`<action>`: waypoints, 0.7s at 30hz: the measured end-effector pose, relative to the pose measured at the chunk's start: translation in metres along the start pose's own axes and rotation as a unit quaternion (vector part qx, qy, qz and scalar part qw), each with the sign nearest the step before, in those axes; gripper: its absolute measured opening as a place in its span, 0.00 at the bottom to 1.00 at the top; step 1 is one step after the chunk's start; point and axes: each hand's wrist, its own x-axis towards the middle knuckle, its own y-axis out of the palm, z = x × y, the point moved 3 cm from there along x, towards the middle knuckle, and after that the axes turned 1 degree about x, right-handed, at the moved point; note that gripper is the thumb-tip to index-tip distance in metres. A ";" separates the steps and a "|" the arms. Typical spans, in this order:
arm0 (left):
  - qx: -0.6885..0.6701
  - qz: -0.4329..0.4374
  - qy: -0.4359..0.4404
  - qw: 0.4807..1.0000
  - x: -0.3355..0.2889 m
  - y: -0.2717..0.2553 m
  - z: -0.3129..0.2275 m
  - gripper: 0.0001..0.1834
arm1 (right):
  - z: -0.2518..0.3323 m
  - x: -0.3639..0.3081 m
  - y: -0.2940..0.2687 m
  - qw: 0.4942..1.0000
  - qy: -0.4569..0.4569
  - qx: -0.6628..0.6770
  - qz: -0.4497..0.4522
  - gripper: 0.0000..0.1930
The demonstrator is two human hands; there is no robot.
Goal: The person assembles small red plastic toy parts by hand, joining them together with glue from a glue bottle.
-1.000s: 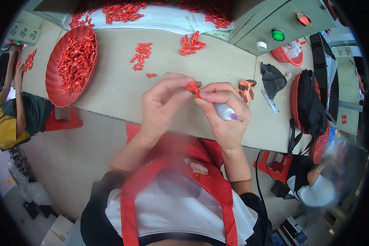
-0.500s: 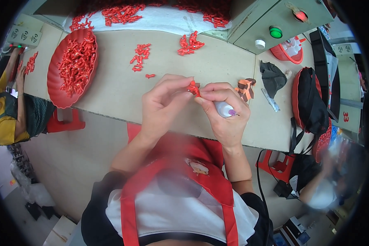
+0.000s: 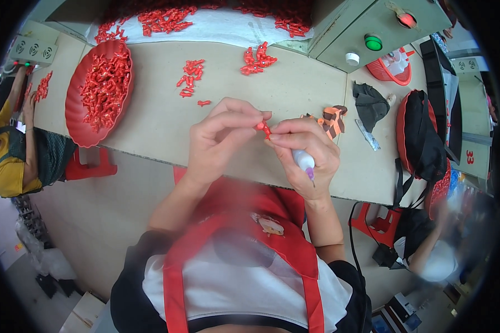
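Note:
Between my hands, above the table, is a small red figurine [image 3: 265, 130]. The thumb and fingers of my left hand [image 3: 219, 136] pinch its upper end. My right hand [image 3: 311, 150] grips its lower end with thumb and forefinger. Tucked in the right palm is a white bottle [image 3: 303, 160] with a purple needle tip that points down toward me. Beyond my hands, a loose group of red figurines [image 3: 190, 75] lies on the table, with another small pile [image 3: 258, 59] to its right. Fingers partly cover the held piece, so its details are hidden.
A red scalloped bowl [image 3: 72, 105] full of figurines stands left. More figurines [image 3: 164, 21] lie on white cloth inside the green machine [image 3: 383, 33]. Right are orange-brown finger covers [image 3: 333, 119], a dark cloth [image 3: 370, 102], a red basket [image 3: 391, 72] and a black bag [image 3: 419, 125]. Co-workers sit on both sides.
The white bottle in my right hand has swung so its tip points more downward. The red figurine has turned slightly between my fingers. The table's piles have stayed put.

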 end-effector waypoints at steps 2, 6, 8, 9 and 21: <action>0.007 0.020 0.027 0.999 0.002 -0.001 -0.003 0.10 | -0.004 -0.003 -0.001 0.999 -0.033 -0.003 0.003 0.10; 0.046 0.055 0.044 0.996 0.004 -0.004 -0.008 0.10 | -0.005 -0.008 -0.005 0.990 -0.132 -0.031 0.029 0.09; 0.030 0.081 0.067 0.994 0.002 -0.004 -0.008 0.11 | -0.003 -0.007 -0.005 0.987 -0.149 -0.035 0.040 0.10; 0.030 0.081 0.067 0.994 0.002 -0.005 -0.007 0.11 | -0.001 -0.007 -0.006 0.984 -0.167 -0.041 0.050 0.10; 0.028 0.088 0.065 0.994 -0.002 -0.005 -0.006 0.10 | 0.000 -0.009 -0.006 0.982 -0.175 -0.048 0.052 0.10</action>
